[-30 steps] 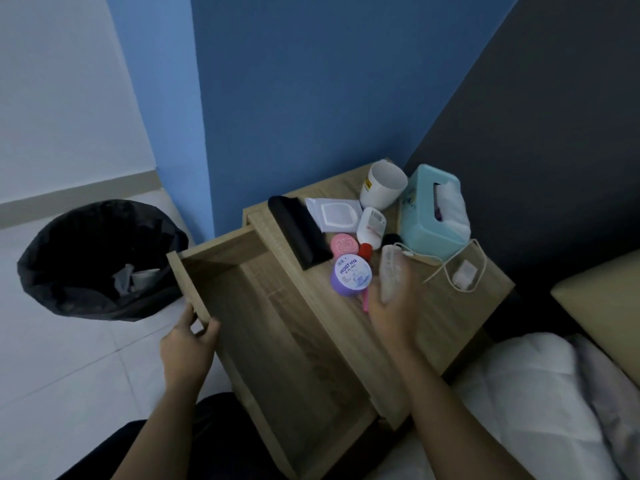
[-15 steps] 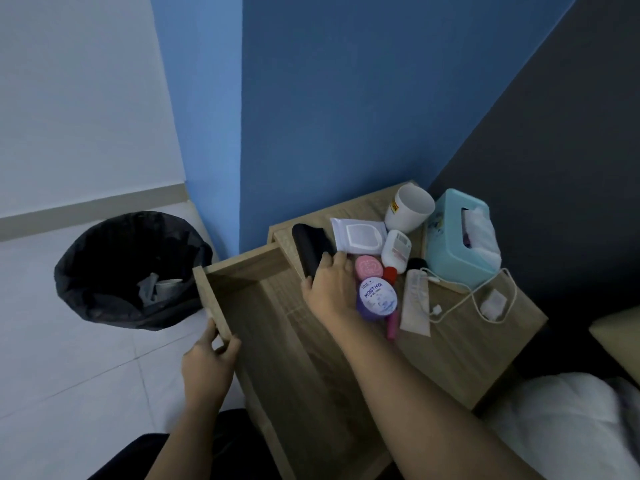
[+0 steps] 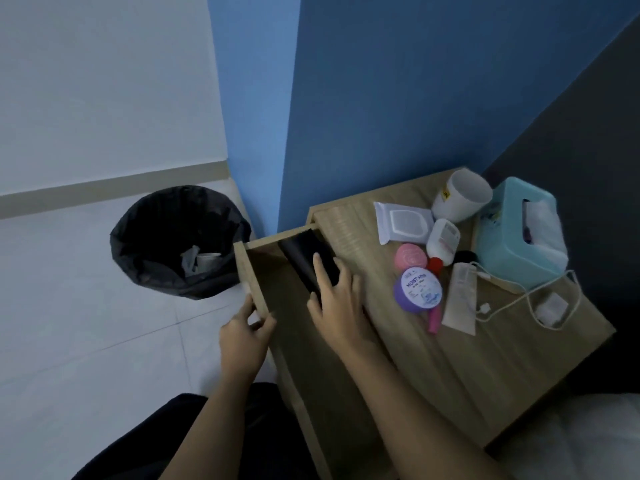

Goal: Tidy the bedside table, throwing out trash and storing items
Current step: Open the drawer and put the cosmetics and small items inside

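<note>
Right hand (image 3: 341, 306), formerly reaching onto the wooden counter (image 3: 485, 355), now grips the flat black rectangular case (image 3: 306, 259) over the open wooden drawer (image 3: 254, 271); left hand (image 3: 244, 336) still clasps the drawer's front edge.

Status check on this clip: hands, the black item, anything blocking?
Left hand grips open drawer's front edge. Right hand holds black case over drawer. Nothing blocking.
</note>
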